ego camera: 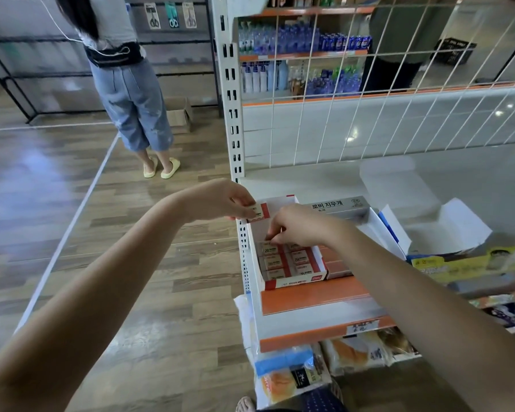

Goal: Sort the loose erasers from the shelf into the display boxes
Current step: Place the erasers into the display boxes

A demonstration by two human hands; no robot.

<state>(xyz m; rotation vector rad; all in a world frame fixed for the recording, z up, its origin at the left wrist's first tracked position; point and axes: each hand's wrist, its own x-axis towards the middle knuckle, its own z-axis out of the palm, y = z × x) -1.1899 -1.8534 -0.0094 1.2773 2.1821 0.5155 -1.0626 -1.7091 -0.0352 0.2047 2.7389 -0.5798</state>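
- The left hand (217, 200) pinches one loose eraser (257, 211) between thumb and curled fingers, holding it in the air just over the far left corner of the red-and-white display box (292, 281).
- The right hand (295, 224) reaches down into the same box, fingers bent, its fingertips (272, 237) touching the top of the rearmost packed eraser; whether it actually grips one or only presses it cannot be told (the fingers hide the contact).
- Inside the box, packed erasers (286, 261) lie in two neat columns, labels up, filling the near part; the far part of the box is bare.
- The box sits at the left end of the shelf (315, 295), against its orange front edge.
- Just to the right of it lies an orange-brown closed box (336, 264), and behind stands a grey box (336, 205) with Korean lettering.
- Further right, an open white carton (446, 230) rests with its flaps up.
- Below the shelf are wrapped bread packs (292, 379).
- Well off to the left, another person (125, 84) stands on the wooden floor (57, 203), facing away.
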